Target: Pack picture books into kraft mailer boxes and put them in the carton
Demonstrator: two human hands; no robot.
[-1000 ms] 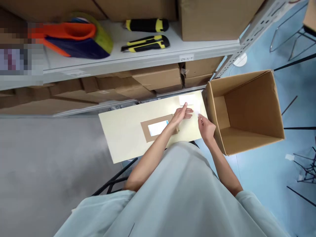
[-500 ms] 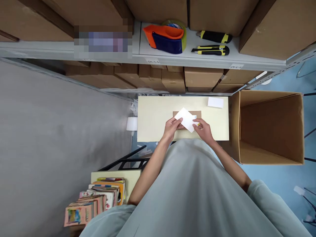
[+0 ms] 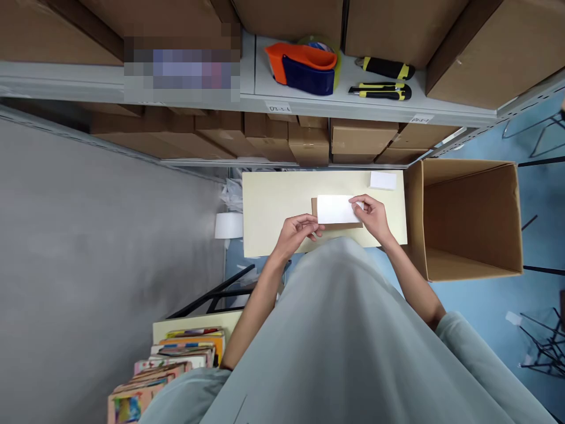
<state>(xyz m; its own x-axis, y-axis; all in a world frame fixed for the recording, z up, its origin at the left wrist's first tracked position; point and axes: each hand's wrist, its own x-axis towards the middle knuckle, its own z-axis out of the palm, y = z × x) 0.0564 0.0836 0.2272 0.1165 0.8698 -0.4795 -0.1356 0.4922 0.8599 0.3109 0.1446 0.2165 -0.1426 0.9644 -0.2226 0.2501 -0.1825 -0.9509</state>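
Note:
A white rectangular sheet of paper lies level over a flat brown cardboard piece, whose left and lower edges show. My right hand pinches the sheet's right end between thumb and fingers. At the lower left corner of the sheet is my left hand, its fingers loosely bent and apart; whether a fingertip touches the paper I cannot tell. A stack of white slips rests near the back right of the cream table.
An open cardboard box stands right of the table. Above it runs a grey shelf with a tape dispenser, box cutters and cartons. Piled books are at lower left, below a white cylindrical object.
The white sheet has turned from a slanted position to lie straight over the cardboard. My left hand has drawn left and loosened from it; my right hand has shifted slightly right and away from me.

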